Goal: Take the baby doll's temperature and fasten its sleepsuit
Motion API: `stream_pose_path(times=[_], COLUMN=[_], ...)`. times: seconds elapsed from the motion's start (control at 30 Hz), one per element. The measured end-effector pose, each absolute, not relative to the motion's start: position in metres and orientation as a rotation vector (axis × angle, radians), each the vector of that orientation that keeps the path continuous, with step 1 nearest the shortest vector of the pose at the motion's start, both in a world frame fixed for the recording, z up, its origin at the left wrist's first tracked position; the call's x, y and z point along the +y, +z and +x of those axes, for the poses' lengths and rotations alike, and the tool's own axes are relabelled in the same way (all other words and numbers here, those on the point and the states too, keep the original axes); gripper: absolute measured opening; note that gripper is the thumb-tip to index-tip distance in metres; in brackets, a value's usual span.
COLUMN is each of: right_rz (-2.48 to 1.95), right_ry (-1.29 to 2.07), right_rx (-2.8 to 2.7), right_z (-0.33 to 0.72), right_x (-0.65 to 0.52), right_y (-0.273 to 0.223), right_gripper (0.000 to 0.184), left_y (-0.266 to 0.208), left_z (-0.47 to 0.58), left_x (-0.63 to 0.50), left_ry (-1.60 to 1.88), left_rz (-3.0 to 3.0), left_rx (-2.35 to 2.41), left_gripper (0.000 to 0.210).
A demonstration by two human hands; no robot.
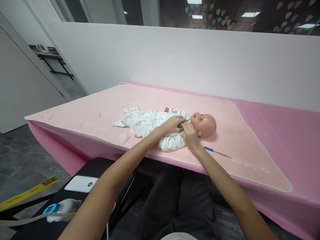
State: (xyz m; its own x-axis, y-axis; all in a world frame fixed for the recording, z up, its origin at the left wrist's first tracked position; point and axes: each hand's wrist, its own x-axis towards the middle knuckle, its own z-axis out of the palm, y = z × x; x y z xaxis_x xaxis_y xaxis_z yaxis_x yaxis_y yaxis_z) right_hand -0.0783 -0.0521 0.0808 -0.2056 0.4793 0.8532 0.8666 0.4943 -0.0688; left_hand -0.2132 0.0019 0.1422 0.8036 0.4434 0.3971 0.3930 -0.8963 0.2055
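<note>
A bald baby doll lies on its back with its head to the right. It wears a white printed baby outfit with long sleeves and loose legs. At the neckline, just below the doll's chin, my left hand pinches the fabric with bent fingers. My right hand is closed on the neckline too, close by the doll's cheek, and the fingertips of both hands nearly meet. The exact bit of cloth between the fingers is hidden. A thin dark line shows beside the fingertips.
Under the doll a pale pink blanket covers part of the pink tablecloth. A pen with a blue cap lies right of my right forearm. On a black chair at lower left are a white power bank and a blue-capped bottle.
</note>
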Motion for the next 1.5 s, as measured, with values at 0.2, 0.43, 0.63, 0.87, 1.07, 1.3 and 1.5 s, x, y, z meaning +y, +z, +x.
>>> stream_pose_path(times=[0.2, 0.43, 0.63, 0.87, 1.07, 1.3, 1.5], right_rz=[-1.149, -1.160, -1.112, -1.032, -1.077, -1.094, -1.102], right_ry=[-0.506, -0.483, -0.440, -0.463, -0.412, -0.468, -0.454], right_rx=[-1.859, -1.853, -1.813, -1.728, -1.727, -1.769, -1.794], right_z=[-0.079, -0.079, -0.078, -0.080, -0.080, -0.080, -0.081], right_x=[-0.052, -0.052, -0.053, -0.054, -0.053, -0.056, -0.057], right_y=[0.081, 0.081, 0.081, 0.084, 0.085, 0.088, 0.090], right_gripper=[0.035, 0.034, 0.033, 0.029, 0.029, 0.027, 0.026], left_y=[0.149, 0.151, 0.142, 0.131, 0.134, 0.139, 0.142], left_z=[-0.210, -0.207, -0.206, -0.208, -0.212, -0.216, -0.215], left_x=[-0.004, -0.005, -0.004, -0.003, -0.001, 0.000, -0.002], left_ry=[0.547, 0.384, 0.347, 0.556, 0.733, 0.867, 0.865], left_rz=[3.059, 3.283, 3.357, 3.193, 2.827, 2.426, 2.418], left_rx=[0.784, 0.867, 0.865, 0.980, 0.902, 0.878, 0.858], left_gripper=[0.008, 0.013, 0.019, 0.019, 0.011, 0.013, 0.012])
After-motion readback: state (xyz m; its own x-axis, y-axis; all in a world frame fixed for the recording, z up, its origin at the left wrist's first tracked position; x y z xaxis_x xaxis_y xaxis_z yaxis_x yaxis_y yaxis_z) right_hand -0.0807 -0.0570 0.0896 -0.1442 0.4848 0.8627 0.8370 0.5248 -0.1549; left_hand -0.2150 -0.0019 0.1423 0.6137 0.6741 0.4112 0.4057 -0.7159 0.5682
